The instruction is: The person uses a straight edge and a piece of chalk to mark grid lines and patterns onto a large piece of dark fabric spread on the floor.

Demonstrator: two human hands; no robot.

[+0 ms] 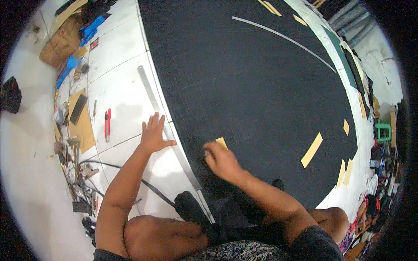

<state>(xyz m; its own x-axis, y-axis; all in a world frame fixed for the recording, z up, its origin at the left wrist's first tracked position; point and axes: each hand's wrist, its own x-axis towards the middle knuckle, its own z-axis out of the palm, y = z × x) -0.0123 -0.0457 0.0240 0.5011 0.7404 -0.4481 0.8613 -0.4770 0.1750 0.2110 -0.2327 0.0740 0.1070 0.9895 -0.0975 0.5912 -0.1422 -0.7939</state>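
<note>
My left hand (153, 135) lies flat with its fingers spread across a long metal ruler (147, 85) on the white tiles. The ruler runs close along the left edge of a large black sheet (261, 95). Over that sheet, near its left edge, my right hand (223, 163) is closed with its fingertips curled together. What it holds, if anything, is hidden. A small tan strip (221, 142) shows just beyond its knuckles. To the left of my left hand, a red utility knife (107, 124) rests on the tiles.
More tan strips (311, 150) lie on the sheet's right side and far end. A long grey strip (283, 37) curves across its far part. Tools and scraps (78, 174) line the left wall, with a cardboard box (61, 43) farther back. A green stool (383, 130) stands at right.
</note>
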